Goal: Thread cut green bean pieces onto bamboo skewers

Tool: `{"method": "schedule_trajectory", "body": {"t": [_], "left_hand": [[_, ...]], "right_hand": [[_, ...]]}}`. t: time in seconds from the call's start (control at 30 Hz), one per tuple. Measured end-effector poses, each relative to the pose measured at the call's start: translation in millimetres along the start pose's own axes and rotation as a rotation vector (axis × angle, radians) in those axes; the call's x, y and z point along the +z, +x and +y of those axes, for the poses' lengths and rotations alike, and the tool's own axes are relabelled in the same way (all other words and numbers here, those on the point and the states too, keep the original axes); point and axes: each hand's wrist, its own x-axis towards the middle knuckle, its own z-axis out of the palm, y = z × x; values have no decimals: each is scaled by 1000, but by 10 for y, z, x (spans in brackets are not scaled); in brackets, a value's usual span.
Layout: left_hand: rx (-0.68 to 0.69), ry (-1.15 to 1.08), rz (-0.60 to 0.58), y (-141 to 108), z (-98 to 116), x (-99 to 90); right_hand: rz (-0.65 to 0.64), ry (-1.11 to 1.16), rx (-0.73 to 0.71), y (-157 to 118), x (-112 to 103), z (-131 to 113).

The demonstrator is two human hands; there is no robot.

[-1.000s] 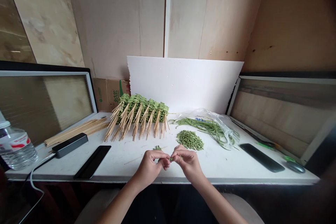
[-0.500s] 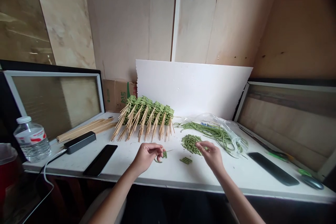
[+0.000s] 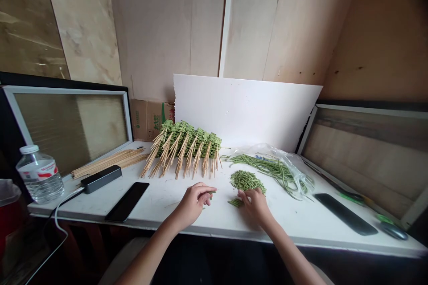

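Note:
My left hand [image 3: 195, 200] is closed over the front of the table, on a thin skewer with cut green bean pieces; one green bit [image 3: 213, 193] shows at the fingertips and the rest is mostly hidden. Bent down at the near side of the bean pile, my right hand [image 3: 256, 202] has thumb and fingers together. Its fingertips are beside a small row of bean pieces [image 3: 235, 202], and whatever they pinch is hidden. Just behind lies the heap of cut bean pieces [image 3: 246, 180]. Finished bean skewers [image 3: 192, 140] are stacked at the back, their bare sticks pointing forward.
Long whole beans [image 3: 264, 164] lie partly in a clear plastic bag [image 3: 284, 158] at right. Loose bamboo skewers [image 3: 110, 162], a black box [image 3: 101, 179], a phone [image 3: 127, 201] and a water bottle [image 3: 40, 176] are at left. A dark flat object [image 3: 346, 213] lies at right.
My right hand has moved left and nearer, from the bean heap to the small row. My left hand has turned and shifted slightly right; the skewer's tip no longer shows past its fingers.

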Motion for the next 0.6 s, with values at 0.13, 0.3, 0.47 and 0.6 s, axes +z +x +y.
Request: {"method": "schedule_trajectory", "body": {"t": [0.13, 0.3, 0.47, 0.6], "left_hand": [[-35, -11, -10, -16, 31, 25], [-129, -47, -21, -36, 27, 68], [-63, -6, 41, -41, 50, 157], [39, 51, 69, -60, 100, 207]], "right_hand": [[-52, 140, 54, 18, -25, 7], [-53, 363, 58, 23, -146, -120], [-250, 646, -137, -101, -336, -551], [-187, 634, -282, -236, -377, -837]]}}
